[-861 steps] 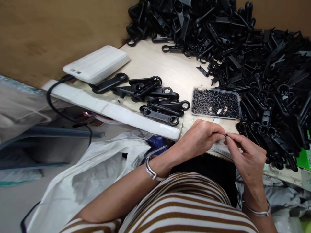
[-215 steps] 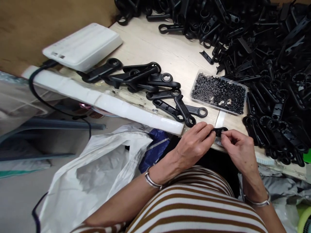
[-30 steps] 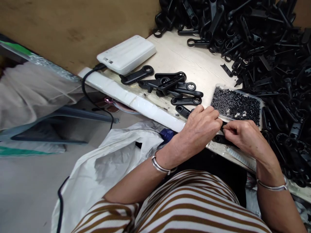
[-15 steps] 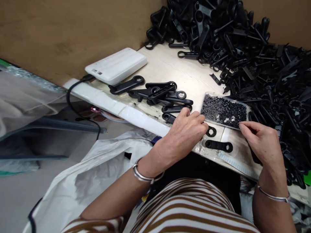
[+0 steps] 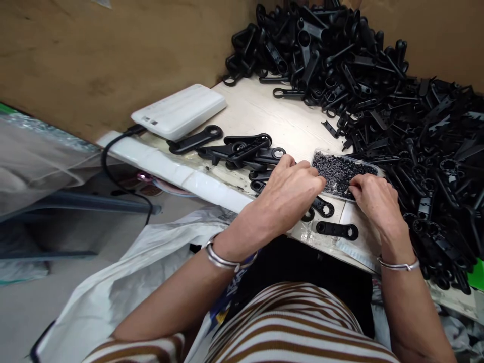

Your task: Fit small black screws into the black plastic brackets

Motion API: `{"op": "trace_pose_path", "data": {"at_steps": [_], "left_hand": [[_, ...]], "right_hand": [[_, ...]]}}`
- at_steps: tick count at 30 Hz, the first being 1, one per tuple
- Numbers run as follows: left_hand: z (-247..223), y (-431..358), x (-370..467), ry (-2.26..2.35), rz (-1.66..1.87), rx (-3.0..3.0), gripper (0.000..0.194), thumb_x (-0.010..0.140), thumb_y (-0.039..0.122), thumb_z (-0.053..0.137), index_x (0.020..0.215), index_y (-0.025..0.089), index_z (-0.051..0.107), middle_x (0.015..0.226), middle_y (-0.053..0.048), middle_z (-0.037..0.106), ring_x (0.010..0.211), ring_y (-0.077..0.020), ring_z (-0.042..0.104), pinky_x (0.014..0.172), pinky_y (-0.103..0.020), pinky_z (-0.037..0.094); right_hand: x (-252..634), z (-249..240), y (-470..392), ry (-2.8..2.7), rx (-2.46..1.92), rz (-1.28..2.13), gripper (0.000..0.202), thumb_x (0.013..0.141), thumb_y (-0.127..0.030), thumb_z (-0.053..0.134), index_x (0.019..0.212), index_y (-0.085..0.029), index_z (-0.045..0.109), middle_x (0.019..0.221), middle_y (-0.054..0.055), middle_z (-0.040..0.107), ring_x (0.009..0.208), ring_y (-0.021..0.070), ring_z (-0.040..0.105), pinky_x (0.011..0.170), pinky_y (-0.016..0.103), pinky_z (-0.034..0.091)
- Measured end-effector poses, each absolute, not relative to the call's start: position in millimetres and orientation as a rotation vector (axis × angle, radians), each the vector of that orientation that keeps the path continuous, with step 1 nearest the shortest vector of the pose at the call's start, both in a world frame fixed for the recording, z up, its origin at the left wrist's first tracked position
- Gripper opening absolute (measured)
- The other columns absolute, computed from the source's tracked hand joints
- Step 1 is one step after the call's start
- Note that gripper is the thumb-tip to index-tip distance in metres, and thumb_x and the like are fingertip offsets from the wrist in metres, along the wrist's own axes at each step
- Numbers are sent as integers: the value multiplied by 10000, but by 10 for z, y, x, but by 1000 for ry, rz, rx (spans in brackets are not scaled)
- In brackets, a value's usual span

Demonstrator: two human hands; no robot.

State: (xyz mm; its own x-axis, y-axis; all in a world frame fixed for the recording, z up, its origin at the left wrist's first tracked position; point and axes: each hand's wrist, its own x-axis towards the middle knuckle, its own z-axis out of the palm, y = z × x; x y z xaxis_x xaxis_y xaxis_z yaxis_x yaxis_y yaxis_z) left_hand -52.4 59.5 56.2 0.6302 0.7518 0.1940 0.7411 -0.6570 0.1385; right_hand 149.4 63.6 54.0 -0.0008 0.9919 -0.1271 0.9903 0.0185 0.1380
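Observation:
My left hand [image 5: 293, 194] is closed, fingers curled down at the left side of a clear shallow tray [image 5: 328, 193]; whatever its fingertips hold is hidden beneath it. Tiny black parts [image 5: 333, 171] fill the tray. Over the tray's right front part, my right hand [image 5: 376, 201] pinches with thumb and finger together among the small parts; I cannot make out what is between them. Just below my left hand lies a black plastic arm with a ringed end [image 5: 324, 206], partly covered. Nearer the table's front edge, another flat black arm [image 5: 336, 230] lies by itself.
Several black arm pieces [image 5: 245, 150] lie left of my left hand. A white power bank [image 5: 179, 111] with a black cable [image 5: 108, 156] sits at the back left. A big heap of black plastic parts [image 5: 340, 75] covers the back and right. A cardboard wall [image 5: 113, 55] stands behind.
My right hand has moved left, from the tray's right corner to over the small parts. My left hand has stayed closed in nearly the same place. The view has shifted slightly.

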Motion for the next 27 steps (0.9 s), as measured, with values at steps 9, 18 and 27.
{"op": "trace_pose_path", "data": {"at_steps": [9,18,27], "left_hand": [[616,923,-226,1232,228,2804,291,782,-72,438,692,135,623,711,-67,659,739,-188,597,802,-347,349],[606,1090,40,977,0,2942,260,875,13,479,705,129,638,720,-85,662,801,-229,609,768,-369,323],[290,1205,-17,822,257,3023,205,916,79,509,766,142,634,748,-54,640,855,-220,578,758,-355,308]], "right_hand": [[1571,521,639,2200,2201,-206,205,839,-229,463,792,-231,662,782,42,681,755,215,602,594,293,333],[1710,635,408,2523,2612,-453,107,819,-237,562,743,-208,632,641,-6,643,580,140,580,628,277,427],[1745,468,156,2510,2897,-1399,140,756,-280,715,850,-181,686,691,2,662,579,126,608,548,250,526]]}}
